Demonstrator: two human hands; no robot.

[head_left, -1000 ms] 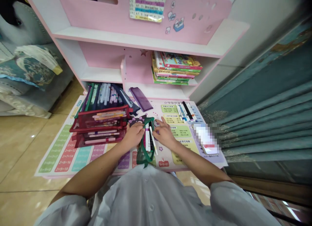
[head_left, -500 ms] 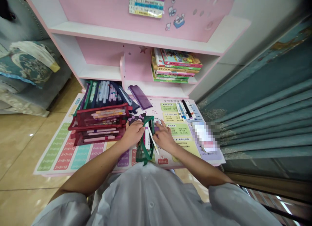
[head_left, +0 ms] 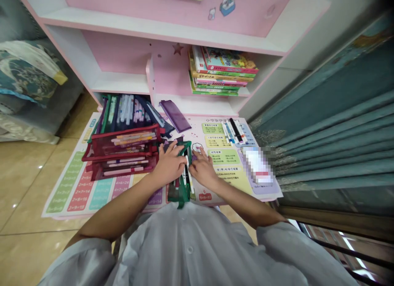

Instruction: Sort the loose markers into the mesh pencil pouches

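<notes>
A green-edged mesh pencil pouch [head_left: 184, 187] lies at the front middle of the desk, with dark and white pens showing inside. My left hand [head_left: 169, 164] rests over its left side, fingers spread and thumb at the opening. On the other side, my right hand [head_left: 203, 167] has its fingers apart, its near fingertips touching or almost touching a white marker pen [head_left: 190, 180] with a yellowish end. That marker lies lengthwise along the pouch's right edge. Under the hands, part of the pouch is hidden.
Red mesh pouches [head_left: 123, 152] of pens sit at left, with more filled pouches [head_left: 126, 109] behind. A purple pouch [head_left: 175, 115] lies near the shelf. At right are several markers [head_left: 234, 132] and a blurred phone [head_left: 257, 164]. Books [head_left: 223, 70] stand stacked on the shelf.
The white marker has turned from slanting across the pouch to lying nearly in line with it. My left hand's fingers have spread wider. The view has tilted slightly downward.
</notes>
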